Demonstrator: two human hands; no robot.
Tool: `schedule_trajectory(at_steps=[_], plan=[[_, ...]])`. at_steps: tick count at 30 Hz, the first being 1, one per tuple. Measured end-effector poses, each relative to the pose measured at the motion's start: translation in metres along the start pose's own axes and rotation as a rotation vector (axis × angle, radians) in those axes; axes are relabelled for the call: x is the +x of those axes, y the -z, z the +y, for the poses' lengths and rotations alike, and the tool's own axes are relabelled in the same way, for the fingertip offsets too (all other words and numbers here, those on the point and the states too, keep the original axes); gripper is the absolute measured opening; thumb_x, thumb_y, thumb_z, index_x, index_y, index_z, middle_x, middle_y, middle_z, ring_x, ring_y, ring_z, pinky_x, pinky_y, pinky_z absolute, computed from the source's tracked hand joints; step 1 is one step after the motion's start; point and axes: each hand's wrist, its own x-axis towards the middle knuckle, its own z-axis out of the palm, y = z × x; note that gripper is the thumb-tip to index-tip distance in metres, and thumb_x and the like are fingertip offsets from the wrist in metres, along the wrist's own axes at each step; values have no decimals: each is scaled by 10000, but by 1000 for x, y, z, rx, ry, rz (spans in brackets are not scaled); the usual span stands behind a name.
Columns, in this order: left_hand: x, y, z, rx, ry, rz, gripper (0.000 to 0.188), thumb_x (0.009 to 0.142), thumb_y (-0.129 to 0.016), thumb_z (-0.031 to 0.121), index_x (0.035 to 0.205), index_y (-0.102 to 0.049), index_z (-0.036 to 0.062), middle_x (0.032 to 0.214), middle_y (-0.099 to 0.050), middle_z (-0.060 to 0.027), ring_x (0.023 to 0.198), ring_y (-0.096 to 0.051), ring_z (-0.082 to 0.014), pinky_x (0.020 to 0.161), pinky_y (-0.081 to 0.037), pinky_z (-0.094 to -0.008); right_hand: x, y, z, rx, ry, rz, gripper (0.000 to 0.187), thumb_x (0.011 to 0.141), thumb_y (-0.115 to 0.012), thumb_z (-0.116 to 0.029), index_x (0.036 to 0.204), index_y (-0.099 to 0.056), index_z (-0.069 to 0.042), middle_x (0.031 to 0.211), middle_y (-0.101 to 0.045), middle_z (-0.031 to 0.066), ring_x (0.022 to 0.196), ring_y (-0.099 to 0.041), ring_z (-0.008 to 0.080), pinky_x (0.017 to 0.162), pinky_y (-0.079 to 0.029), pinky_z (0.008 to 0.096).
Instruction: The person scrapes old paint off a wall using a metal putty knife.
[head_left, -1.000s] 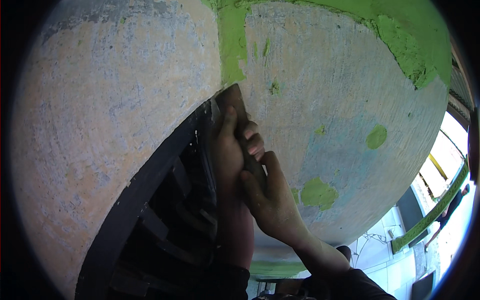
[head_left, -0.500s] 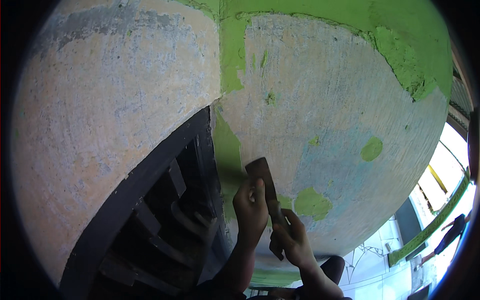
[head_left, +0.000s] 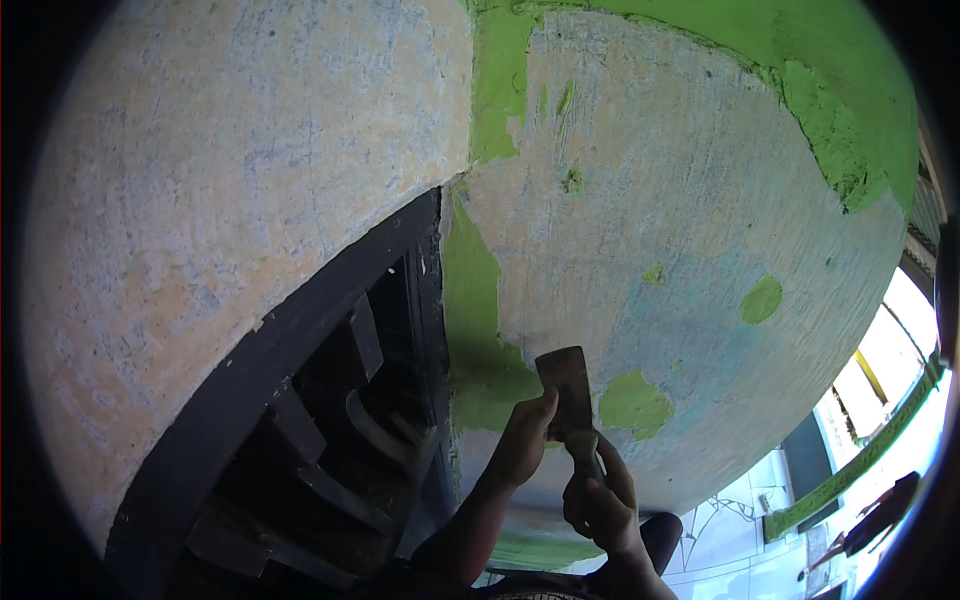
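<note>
A paint scraper point(head_left: 568, 380) with a wide, dark flat blade points upward in front of the wall. My right hand point(head_left: 604, 507) is closed round its handle, below the blade. My left hand point(head_left: 522, 440) is closed at the blade's left edge, its thumb pressed against the metal; its other fingers are partly hidden. Behind the tool, the wall point(head_left: 600, 270) is mostly bare, pale and streaked. Green paint point(head_left: 472, 290) remains beside the dark frame, and a round green patch point(head_left: 636, 405) lies right of the blade.
A dark wooden frame point(head_left: 300, 275) with slats point(head_left: 365, 335) stands at the left, beside another pale wall point(head_left: 240, 180). Far right are a green post point(head_left: 850, 475), a tiled floor point(head_left: 735, 540) and another person point(head_left: 880, 515). My knee point(head_left: 663, 540) shows beneath my right hand.
Both hands and the scraper have moved right and slightly down, and the blade stands more upright. The view has shifted, and the person at far right appears lower.
</note>
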Motion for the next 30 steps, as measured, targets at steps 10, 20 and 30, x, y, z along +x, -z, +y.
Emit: schedule_trajectory(at_steps=[10,20,30], plan=[[5,-21,6,-211,1,-101,513,995,-352,419,993,-593,-34,857,-661,-158,815,-666,-261,770,-512,-382,-3,-17,-9,-117,-7,94,642,921,-509,-259,1412,-202,19,567,-433,28,391,-381,87,352,-314,225],[39,-13,40,-606,-79,-231,458,1004,-333,418,930,-560,28,554,-510,-22,443,-501,-162,573,-499,-364,46,-51,-18,-458,110,199,507,967,-474,-266,1329,-295,41,636,-467,-9,514,-407,38,457,-323,200],[54,-24,76,-663,-75,-170,434,982,-394,459,867,-550,71,494,-410,19,368,-394,-113,442,-430,-298,62,-64,-37,-735,237,213,311,963,-449,-158,1187,-446,57,710,-541,31,591,-442,53,522,-369,223]])
